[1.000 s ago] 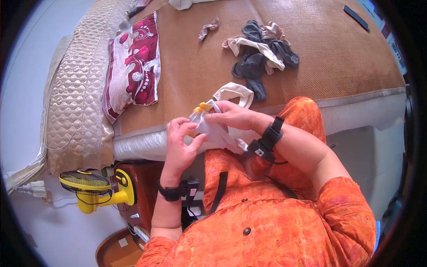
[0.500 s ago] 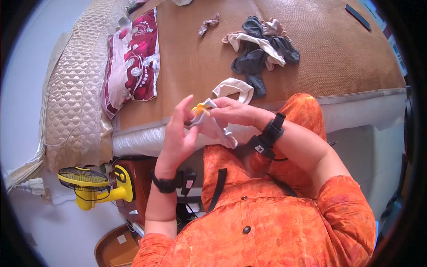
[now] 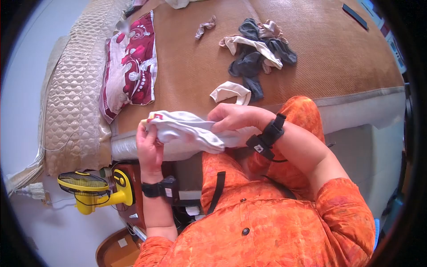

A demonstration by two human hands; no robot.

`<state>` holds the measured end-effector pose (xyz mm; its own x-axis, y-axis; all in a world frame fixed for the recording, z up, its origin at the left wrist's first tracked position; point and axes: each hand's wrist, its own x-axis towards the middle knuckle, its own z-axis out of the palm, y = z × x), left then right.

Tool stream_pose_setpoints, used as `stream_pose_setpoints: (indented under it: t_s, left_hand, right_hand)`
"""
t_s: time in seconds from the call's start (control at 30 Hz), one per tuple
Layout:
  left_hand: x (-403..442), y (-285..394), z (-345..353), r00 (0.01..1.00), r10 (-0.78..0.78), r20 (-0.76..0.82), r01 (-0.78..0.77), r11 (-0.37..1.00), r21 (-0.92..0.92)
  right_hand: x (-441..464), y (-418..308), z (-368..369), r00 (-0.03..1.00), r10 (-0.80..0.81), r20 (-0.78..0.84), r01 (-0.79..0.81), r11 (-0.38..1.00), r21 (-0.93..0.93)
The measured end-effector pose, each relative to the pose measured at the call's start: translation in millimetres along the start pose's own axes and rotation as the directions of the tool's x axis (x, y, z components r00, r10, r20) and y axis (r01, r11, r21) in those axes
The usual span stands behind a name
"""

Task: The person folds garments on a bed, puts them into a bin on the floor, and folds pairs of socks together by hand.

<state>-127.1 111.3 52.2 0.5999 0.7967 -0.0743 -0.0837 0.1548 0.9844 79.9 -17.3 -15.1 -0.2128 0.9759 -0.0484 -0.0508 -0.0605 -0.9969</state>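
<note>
A garment (image 3: 180, 127) spans a person's left hand (image 3: 150, 147) and right hand (image 3: 238, 118) over the bed's (image 3: 187, 75) near edge, a clothing heap (image 3: 247, 64) beyond, a pillow (image 3: 131, 66) along the left edge, a fan (image 3: 122, 189) off the near left corner.

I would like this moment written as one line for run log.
left hand: gripping white cloth near red mark | right hand: gripping it farther right | cloth pile: on bed, beyond hands

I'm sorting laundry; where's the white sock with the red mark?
Head view, left of centre: the white sock is held between the left hand and right hand.
</note>
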Motion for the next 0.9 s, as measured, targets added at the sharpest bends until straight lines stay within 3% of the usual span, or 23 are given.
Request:
stream_pose_setpoints:
  t_s: [0.1, 0.17, 0.23, 0.3, 0.33, 0.37, 0.43, 0.5, 0.53, 0.57, 0.63, 0.7, 0.8, 0.87, 0.9]
  left_hand:
    - [9, -7, -27, 0.997, -0.026, -0.074, 0.022, 0.998, -0.063]
    - [17, -22, -31, 0.992, -0.002, -0.123, -0.007, 0.997, -0.071]
    - [29, -36, -35, 0.980, 0.025, -0.196, -0.064, 0.978, -0.196]
    - [47, -50, -39, 0.972, 0.002, -0.235, -0.060, 0.969, -0.241]
    - [56, -58, -38, 0.969, -0.061, -0.241, 0.005, 0.974, -0.226]
    - [63, -66, -38, 0.960, -0.124, -0.249, 0.072, 0.975, -0.210]
    - [76, -85, -43, 0.936, -0.159, -0.314, 0.107, 0.979, -0.174]
    - [84, -96, -50, 0.865, -0.261, -0.429, 0.207, 0.963, -0.170]
    - [82, -94, -51, 0.839, -0.259, -0.479, 0.257, 0.964, -0.072]
    - [84, -98, -56, 0.839, -0.261, -0.478, 0.257, 0.964, -0.075]
    - [90, -102, -65, 0.847, -0.097, -0.523, 0.054, 0.994, -0.097]
    - [92, -104, -71, 0.851, -0.119, -0.511, 0.028, 0.983, -0.181]
    - [94, -108, -67, 0.886, -0.211, -0.413, 0.072, 0.942, -0.327]
    - [94, -114, -59, 0.861, 0.031, -0.507, 0.019, 0.995, 0.093]
    - [94, -115, -57, 0.844, 0.161, -0.511, 0.003, 0.953, 0.305]
  right_hand:
    - [2, 8, -8, 0.998, 0.020, 0.054, -0.020, 1.000, 0.010]
    - [9, 21, -12, 0.995, -0.041, -0.091, 0.051, 0.992, 0.112]
    - [13, 24, -18, 0.988, -0.035, -0.149, 0.050, 0.994, 0.102]
    - [15, 22, -18, 0.917, 0.117, -0.380, 0.068, 0.897, 0.438]
    - [16, 25, -21, 0.902, 0.137, -0.409, 0.079, 0.880, 0.469]
    - [19, 32, -23, 0.901, 0.138, -0.412, 0.076, 0.884, 0.462]
    - [25, 46, -24, 0.789, 0.207, -0.578, 0.089, 0.893, 0.442]
    - [29, 53, -26, 0.768, 0.220, -0.601, 0.058, 0.911, 0.408]
    - [31, 56, -27, 0.747, 0.227, -0.626, 0.036, 0.925, 0.378]
    - [32, 59, -29, 0.725, 0.232, -0.648, 0.014, 0.937, 0.350]
    - [30, 54, -31, 0.701, 0.253, -0.667, 0.024, 0.926, 0.377]
    - [29, 50, -32, 0.657, 0.297, -0.693, 0.050, 0.900, 0.432]
    - [30, 51, -31, 0.689, 0.308, -0.656, 0.027, 0.894, 0.448]
    - [28, 51, -33, 0.709, 0.302, -0.637, 0.032, 0.889, 0.457]
    - [27, 49, -34, 0.727, 0.294, -0.620, 0.043, 0.883, 0.468]
